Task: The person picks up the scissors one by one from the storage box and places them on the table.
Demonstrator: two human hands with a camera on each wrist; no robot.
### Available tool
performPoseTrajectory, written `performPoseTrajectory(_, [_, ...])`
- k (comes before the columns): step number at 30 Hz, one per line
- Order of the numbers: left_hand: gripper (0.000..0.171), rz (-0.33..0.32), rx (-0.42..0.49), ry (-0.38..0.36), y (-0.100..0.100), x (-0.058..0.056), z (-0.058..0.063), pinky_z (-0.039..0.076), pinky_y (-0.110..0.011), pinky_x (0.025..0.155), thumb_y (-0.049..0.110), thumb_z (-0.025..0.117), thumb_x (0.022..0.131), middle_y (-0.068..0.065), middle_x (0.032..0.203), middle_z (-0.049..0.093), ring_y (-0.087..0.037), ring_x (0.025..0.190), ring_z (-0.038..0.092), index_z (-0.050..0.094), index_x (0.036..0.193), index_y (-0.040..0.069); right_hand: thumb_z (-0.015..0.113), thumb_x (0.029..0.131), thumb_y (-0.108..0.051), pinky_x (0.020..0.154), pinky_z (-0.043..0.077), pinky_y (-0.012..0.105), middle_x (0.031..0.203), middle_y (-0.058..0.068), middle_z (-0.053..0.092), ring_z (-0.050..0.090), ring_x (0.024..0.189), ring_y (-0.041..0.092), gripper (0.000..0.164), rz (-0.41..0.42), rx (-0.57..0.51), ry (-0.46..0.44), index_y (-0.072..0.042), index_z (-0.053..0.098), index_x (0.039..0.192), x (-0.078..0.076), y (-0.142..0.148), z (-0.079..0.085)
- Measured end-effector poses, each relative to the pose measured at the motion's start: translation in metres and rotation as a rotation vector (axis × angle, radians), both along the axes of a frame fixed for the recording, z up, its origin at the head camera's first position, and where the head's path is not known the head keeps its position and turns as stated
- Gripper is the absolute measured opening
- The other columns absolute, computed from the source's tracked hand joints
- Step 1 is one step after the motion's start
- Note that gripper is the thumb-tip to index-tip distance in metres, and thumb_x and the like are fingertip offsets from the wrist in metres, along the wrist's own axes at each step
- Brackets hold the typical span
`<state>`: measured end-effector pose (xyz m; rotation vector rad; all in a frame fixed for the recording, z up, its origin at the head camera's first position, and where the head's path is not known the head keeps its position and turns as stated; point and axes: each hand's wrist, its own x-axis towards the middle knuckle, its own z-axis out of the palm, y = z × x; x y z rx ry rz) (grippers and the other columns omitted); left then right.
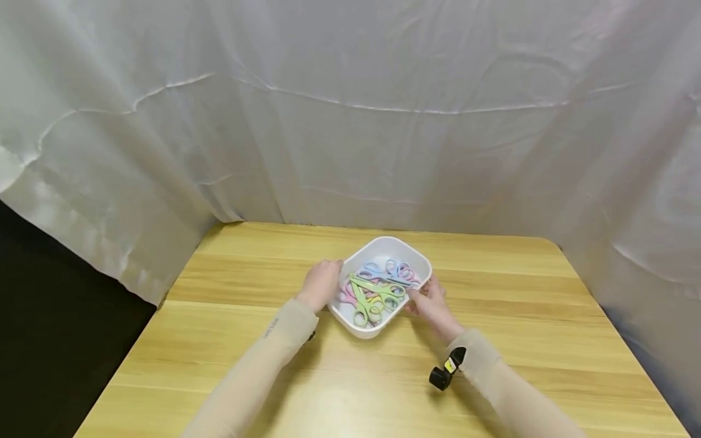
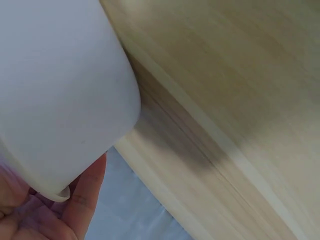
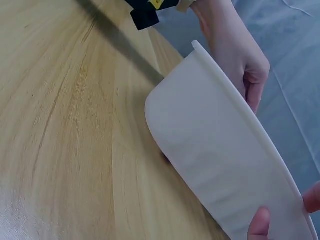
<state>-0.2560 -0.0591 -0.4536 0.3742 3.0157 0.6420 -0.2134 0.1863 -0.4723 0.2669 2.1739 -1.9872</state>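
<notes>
A white plastic bin (image 1: pixel 386 248) with rounded corners sits turned at an angle above the wooden table. In it lie several pairs of scissors in a loose pile: light green scissors (image 1: pixel 362 302) on top, light blue scissors (image 1: pixel 378 272) toward the back, pink and yellow handles showing between. My left hand (image 1: pixel 323 285) grips the bin's left side, its fingers curled at the rim in the left wrist view. Opposite, my right hand (image 1: pixel 435 307) holds the right side, thumb at the rim; in the right wrist view a fingertip (image 3: pixel 259 222) presses the outer wall (image 3: pixel 210 135).
The wooden table (image 1: pixel 493 377) spreads out around the bin on all sides. A pale grey curtain (image 1: pixel 383 158) hangs along its back and sides. A dark area (image 1: pixel 60 316) lies beyond the left edge. A black wrist camera (image 1: pixel 446 371) hangs under the right sleeve.
</notes>
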Motion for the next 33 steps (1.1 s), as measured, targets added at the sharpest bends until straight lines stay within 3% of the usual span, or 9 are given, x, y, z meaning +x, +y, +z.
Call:
performPoseTrajectory(9, [0.043,0.008,0.059,-0.077,-0.005,0.004,0.003,0.056,-0.043,0.098,-0.007,0.062,0.09,-0.021,0.124,0.069,-0.034,0.11,0.069,0.061,0.133,-0.002,0.048,0.102,-0.006,0.073,0.056,0.021,0.142,0.026,0.039,0.062,0.088,0.012,0.066,0.026,-0.001,0.016,-0.008,0.015,0.16,-0.001,-0.001,-0.004])
performPoseTrajectory(14, [0.036,-0.008,0.058,-0.079,-0.007,0.002,0.007,0.057,-0.042,0.097,-0.005,0.061,0.091,-0.019,0.115,0.073,-0.032,0.104,0.07,0.065,0.126,-0.001,0.048,0.102,-0.006,0.068,0.053,0.019,0.133,0.022,0.043,0.06,0.084,0.011,0.064,-0.001,-0.012,0.034,-0.009,0.02,0.159,-0.007,-0.003,-0.005])
performPoseTrajectory(18, [0.038,0.01,0.059,-0.087,-0.005,0.0,0.007,0.058,-0.041,0.095,-0.006,0.06,0.091,-0.019,0.117,0.073,-0.031,0.104,0.07,0.065,0.128,-0.001,0.048,0.102,-0.005,0.068,0.053,0.019,0.128,0.02,0.047,0.061,0.083,0.011,0.061,-0.001,-0.033,0.042,-0.006,0.023,0.157,-0.01,-0.001,-0.008])
performPoseTrajectory(27, [0.029,0.012,0.124,-0.157,0.004,0.001,0.004,0.06,-0.03,0.076,-0.007,0.06,0.09,-0.016,0.101,0.073,-0.023,0.084,0.068,0.069,0.117,-0.003,0.049,0.102,-0.007,0.067,0.052,0.018,0.126,0.016,0.043,0.057,0.079,0.009,0.061,-0.015,-0.013,0.016,-0.003,0.022,0.157,-0.01,0.009,-0.012])
performPoseTrajectory(33, [0.015,0.024,0.135,-0.265,-0.009,0.009,0.019,0.053,-0.024,0.059,-0.003,0.06,0.088,-0.013,0.087,0.067,-0.019,0.071,0.06,0.066,0.102,-0.006,0.045,0.105,-0.012,0.067,0.051,0.017,0.135,0.021,0.042,0.057,0.08,0.01,0.055,-0.002,0.038,0.017,0.002,0.028,0.156,-0.012,0.002,-0.01])
